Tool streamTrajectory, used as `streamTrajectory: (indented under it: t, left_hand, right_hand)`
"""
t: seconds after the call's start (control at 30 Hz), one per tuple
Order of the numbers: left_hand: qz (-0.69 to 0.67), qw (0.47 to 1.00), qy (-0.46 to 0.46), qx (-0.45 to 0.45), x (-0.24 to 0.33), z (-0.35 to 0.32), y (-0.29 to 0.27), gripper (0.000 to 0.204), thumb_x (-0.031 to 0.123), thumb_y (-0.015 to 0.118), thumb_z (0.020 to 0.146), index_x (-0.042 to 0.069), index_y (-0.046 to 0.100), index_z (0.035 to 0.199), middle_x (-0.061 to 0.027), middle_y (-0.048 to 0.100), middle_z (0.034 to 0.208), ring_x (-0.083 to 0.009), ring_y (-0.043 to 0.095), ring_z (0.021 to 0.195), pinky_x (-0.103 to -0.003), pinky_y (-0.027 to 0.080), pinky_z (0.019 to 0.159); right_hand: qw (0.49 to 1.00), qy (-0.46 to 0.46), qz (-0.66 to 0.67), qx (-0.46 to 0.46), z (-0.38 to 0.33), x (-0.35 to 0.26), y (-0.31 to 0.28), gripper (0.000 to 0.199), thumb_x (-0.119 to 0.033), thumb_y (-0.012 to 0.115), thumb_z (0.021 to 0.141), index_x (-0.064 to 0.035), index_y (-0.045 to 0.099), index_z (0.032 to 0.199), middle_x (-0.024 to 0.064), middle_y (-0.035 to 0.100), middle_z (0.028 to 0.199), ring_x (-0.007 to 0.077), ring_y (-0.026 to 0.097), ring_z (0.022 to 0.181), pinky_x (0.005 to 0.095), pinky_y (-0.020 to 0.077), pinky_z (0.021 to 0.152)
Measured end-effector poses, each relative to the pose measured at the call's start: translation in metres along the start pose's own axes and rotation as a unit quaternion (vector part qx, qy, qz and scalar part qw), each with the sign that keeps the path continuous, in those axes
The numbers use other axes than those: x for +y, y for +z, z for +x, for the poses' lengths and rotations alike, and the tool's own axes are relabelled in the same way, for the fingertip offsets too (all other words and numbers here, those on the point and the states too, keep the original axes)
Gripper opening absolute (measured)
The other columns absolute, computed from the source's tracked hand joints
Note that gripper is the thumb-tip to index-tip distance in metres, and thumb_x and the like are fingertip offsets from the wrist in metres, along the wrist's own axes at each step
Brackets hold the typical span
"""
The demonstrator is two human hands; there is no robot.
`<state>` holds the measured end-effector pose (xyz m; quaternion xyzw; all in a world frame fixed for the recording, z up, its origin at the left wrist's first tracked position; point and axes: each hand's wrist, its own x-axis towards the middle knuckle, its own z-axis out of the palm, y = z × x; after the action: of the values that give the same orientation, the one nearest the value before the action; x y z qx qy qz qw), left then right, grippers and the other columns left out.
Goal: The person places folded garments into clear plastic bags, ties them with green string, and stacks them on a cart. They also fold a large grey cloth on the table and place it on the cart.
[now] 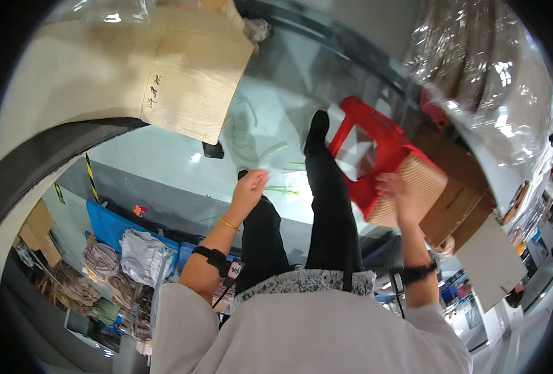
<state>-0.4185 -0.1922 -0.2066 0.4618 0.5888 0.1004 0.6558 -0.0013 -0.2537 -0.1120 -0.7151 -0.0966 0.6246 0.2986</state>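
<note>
My left hand [250, 187] hangs over my left leg above the floor, its fingers loosely bent and nothing seen in it. My right hand [393, 187], a little blurred, is stretched out over the left side of a tan woven seat pad [418, 187]; whether it touches the pad I cannot tell. The pad is on a red plastic stool [371, 134], which stands tilted in view to the right of my right leg. Through the stool's opening, pale shapes show.
Ahead on the left is a wooden table [192, 75] with a pale top. Brown cardboard boxes [457, 206] stand beside the stool, below plastic-wrapped goods [494, 81]. Green strap scraps [282, 190] lie on the floor [270, 106]. Folded garments [142, 255] fill a blue bin at left.
</note>
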Motion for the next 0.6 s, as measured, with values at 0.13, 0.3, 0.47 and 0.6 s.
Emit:
streamTrajectory:
  t: [0.13, 0.3, 0.47, 0.6]
  left_hand:
    - [0.099, 0.983, -0.130, 0.081, -0.176, -0.039, -0.070, 0.023, 0.017, 0.062, 0.096, 0.002, 0.065, 0.113, -0.0101, 0.069, 0.101, -0.0191, 0.066, 0.086, -0.029, 0.053, 0.077]
    - [-0.072, 0.958, -0.213, 0.178, -0.277, -0.102, -0.152, 0.030, 0.022, 0.058, 0.100, 0.000, 0.062, 0.120, -0.0071, 0.067, 0.104, -0.0145, 0.064, 0.092, -0.028, 0.051, 0.082]
    - [-0.108, 0.915, -0.317, 0.224, -0.336, -0.141, -0.176, 0.031, 0.027, 0.058, 0.101, 0.002, 0.061, 0.121, -0.0083, 0.067, 0.105, -0.0172, 0.065, 0.094, -0.030, 0.052, 0.085]
    - [-0.071, 0.911, -0.368, 0.174, -0.372, -0.136, -0.164, 0.032, 0.028, 0.058, 0.101, 0.003, 0.061, 0.121, -0.0088, 0.067, 0.106, -0.0175, 0.066, 0.094, -0.030, 0.053, 0.084]
  right_hand:
    - [0.821, -0.218, -0.467, -0.246, 0.159, 0.123, 0.188, 0.038, -0.038, 0.059, 0.096, -0.0102, 0.066, 0.121, 0.0172, 0.061, 0.123, 0.0324, 0.058, 0.115, 0.0420, 0.0479, 0.096]
    - [0.691, -0.210, -0.662, -0.203, 0.325, 0.193, 0.360, 0.046, -0.038, 0.059, 0.093, -0.0276, 0.056, 0.138, 0.0095, 0.046, 0.147, 0.0298, 0.046, 0.134, 0.0490, 0.0435, 0.105]
    - [0.909, -0.171, -0.351, -0.146, 0.415, 0.258, 0.483, 0.044, -0.029, 0.058, 0.094, -0.0190, 0.057, 0.137, 0.0127, 0.058, 0.132, 0.0312, 0.059, 0.118, 0.0354, 0.0443, 0.104]
    - [0.922, -0.203, -0.329, 0.001, 0.433, 0.281, 0.505, 0.033, -0.035, 0.058, 0.090, -0.0149, 0.074, 0.111, 0.0114, 0.074, 0.096, 0.0313, 0.069, 0.092, 0.0345, 0.0494, 0.091]
